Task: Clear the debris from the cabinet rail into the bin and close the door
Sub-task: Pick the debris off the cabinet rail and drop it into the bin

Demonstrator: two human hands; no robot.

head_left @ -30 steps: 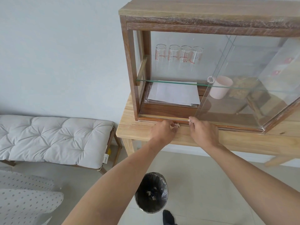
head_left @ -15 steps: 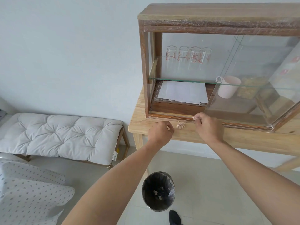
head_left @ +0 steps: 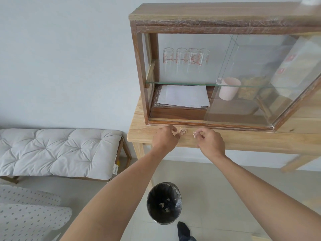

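A wooden cabinet with sliding glass doors stands on a light wooden table. Its left half is uncovered, and the glass door sits to the right. Along the bottom runs the rail. A small pile of pale debris lies on the table just in front of the rail. My left hand rests beside the pile, fingers curled, touching its left edge. My right hand pinches a small bit of debris between its fingertips. A black-lined bin stands on the floor below, with scraps inside.
Inside the cabinet are several glasses, a stack of papers and a pink cup. A cushioned white bench stands to the left. A dotted fabric surface fills the lower left. A dark-socked foot is by the bin.
Both hands have drawn back from the rail onto the table top and moved apart. The debris pile now lies on the table between them. The view has shifted left.
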